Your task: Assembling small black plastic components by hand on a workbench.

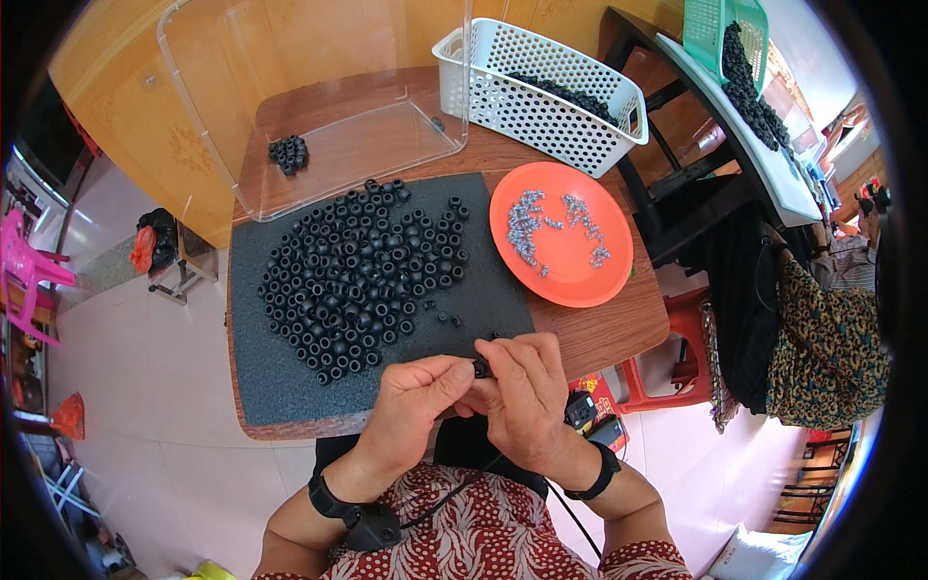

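Over the table's near edge, my left hand [420, 391] and my right hand [525, 396] meet, both closed around one small black round plastic part [479, 367]. Thumbs and fingertips pinch it from either side and cover most of it. Beyond them, a large pile of black ring-shaped parts [362, 256] spreads over a dark grey mat [261, 387]. A few smaller black pieces [443, 316] lie apart at the pile's near right. To the right sits an orange plate [561, 285] with small silvery metal pieces [527, 227] in two loose groups.
A clear plastic bin [358, 135] stands at the back, near a small black cluster [288, 153]. Behind the plate is a white perforated basket [541, 121] holding black parts. At the right are a green basket [710, 34] spilling black pieces and a red stool [677, 362].
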Available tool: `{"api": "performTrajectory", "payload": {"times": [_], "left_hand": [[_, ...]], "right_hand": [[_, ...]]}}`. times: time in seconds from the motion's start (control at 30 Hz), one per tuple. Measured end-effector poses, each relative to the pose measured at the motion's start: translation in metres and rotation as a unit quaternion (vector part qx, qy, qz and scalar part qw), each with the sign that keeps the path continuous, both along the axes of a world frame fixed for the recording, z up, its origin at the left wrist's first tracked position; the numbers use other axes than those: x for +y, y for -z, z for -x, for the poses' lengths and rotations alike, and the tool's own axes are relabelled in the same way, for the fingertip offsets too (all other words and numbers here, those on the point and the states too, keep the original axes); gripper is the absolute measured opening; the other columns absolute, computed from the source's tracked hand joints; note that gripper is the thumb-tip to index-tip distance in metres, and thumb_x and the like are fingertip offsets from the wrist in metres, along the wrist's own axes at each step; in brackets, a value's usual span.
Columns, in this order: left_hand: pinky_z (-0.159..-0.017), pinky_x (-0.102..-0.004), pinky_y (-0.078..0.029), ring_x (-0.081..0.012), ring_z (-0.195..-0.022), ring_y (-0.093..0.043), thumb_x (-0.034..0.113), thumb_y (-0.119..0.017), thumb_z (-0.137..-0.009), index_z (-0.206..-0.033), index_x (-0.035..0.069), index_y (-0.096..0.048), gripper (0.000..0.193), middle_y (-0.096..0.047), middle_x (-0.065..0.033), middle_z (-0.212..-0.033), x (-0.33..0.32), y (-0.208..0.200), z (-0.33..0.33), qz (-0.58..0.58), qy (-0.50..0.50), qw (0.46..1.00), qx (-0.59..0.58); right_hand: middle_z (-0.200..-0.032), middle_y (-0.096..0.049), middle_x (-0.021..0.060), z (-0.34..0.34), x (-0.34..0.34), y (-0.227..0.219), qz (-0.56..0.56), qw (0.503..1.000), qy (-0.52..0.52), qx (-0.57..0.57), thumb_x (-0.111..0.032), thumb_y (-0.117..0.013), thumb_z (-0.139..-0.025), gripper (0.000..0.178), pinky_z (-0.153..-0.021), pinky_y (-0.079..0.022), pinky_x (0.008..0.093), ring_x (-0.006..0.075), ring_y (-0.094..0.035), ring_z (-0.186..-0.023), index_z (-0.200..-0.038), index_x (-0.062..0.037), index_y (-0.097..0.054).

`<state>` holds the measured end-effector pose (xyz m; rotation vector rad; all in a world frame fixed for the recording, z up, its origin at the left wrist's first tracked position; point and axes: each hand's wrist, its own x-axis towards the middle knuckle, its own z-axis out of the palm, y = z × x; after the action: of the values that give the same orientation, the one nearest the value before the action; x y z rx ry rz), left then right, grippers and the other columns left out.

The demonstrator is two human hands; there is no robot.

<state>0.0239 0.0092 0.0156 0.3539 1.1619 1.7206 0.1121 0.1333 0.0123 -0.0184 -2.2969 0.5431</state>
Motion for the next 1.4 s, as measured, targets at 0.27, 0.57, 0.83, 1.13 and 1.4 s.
{"api": "performTrajectory", "payload": {"times": [0.27, 0.57, 0.83, 1.13, 1.4], "left_hand": [[-0.066, -0.0247, -0.048, -0.0128, -0.071, -0.06, 0.018, -0.055, -0.09, -0.091, -0.006, -0.063, 0.025, -0.064, -0.0075, -0.08, 0.005, 0.0, -0.007, 0.005, -0.049, 0.998, 0.028], [-0.065, -0.0274, -0.049, -0.015, -0.073, -0.061, 0.015, -0.053, -0.092, -0.095, -0.006, -0.061, 0.023, -0.064, -0.008, -0.081, 0.005, -0.007, -0.009, -0.008, -0.057, 0.997, -0.053], [-0.062, -0.0273, -0.047, -0.0187, -0.068, -0.063, 0.024, -0.055, -0.09, -0.102, -0.003, -0.059, 0.03, -0.067, -0.016, -0.085, -0.005, -0.002, 0.016, 0.0, -0.123, 0.988, 0.095], [-0.058, -0.0248, -0.049, -0.0165, -0.063, -0.062, 0.013, -0.062, -0.084, -0.095, -0.003, -0.062, 0.019, -0.067, -0.0153, -0.08, -0.012, -0.001, 0.014, 0.011, -0.143, 0.985, 0.096], [-0.059, -0.0245, -0.051, -0.0155, -0.061, -0.062, 0.011, -0.062, -0.084, -0.094, -0.004, -0.062, 0.018, -0.066, -0.0145, -0.076, -0.017, 0.0, 0.004, 0.019, -0.113, 0.988, 0.101]], "right_hand": [[-0.083, -0.054, 0.0188, 0.002, 0.003, 0.002, -0.018, 0.998, -0.044, 0.033, 0.003, -0.065, -0.055, 0.045, -0.056, -0.043, 0.0369, 0.0309, -0.052, -0.07, -0.098, 0.0134, -0.053], [-0.085, -0.053, 0.0192, 0.003, 0.007, -0.006, -0.101, 0.993, -0.048, 0.039, 0.0, -0.062, -0.053, 0.044, -0.058, -0.042, 0.0385, 0.0312, -0.051, -0.071, -0.094, 0.0139, -0.054], [-0.076, -0.056, 0.0123, 0.073, 0.149, -0.064, -0.236, 0.956, 0.127, 0.117, 0.002, -0.058, -0.066, 0.024, -0.061, -0.043, 0.0408, 0.0324, -0.051, -0.073, -0.09, -0.0015, -0.056], [-0.074, -0.057, 0.0125, 0.064, 0.159, -0.055, -0.177, 0.979, 0.093, 0.025, 0.007, -0.058, -0.061, 0.025, -0.063, -0.044, 0.0398, 0.031, -0.052, -0.076, -0.085, -0.0013, -0.06], [-0.071, -0.056, 0.0118, -0.024, 0.118, -0.019, -0.055, 0.991, 0.099, -0.066, 0.008, -0.06, -0.061, 0.019, -0.059, -0.043, 0.0373, 0.0286, -0.053, -0.068, -0.078, -0.0012, -0.061]]}}
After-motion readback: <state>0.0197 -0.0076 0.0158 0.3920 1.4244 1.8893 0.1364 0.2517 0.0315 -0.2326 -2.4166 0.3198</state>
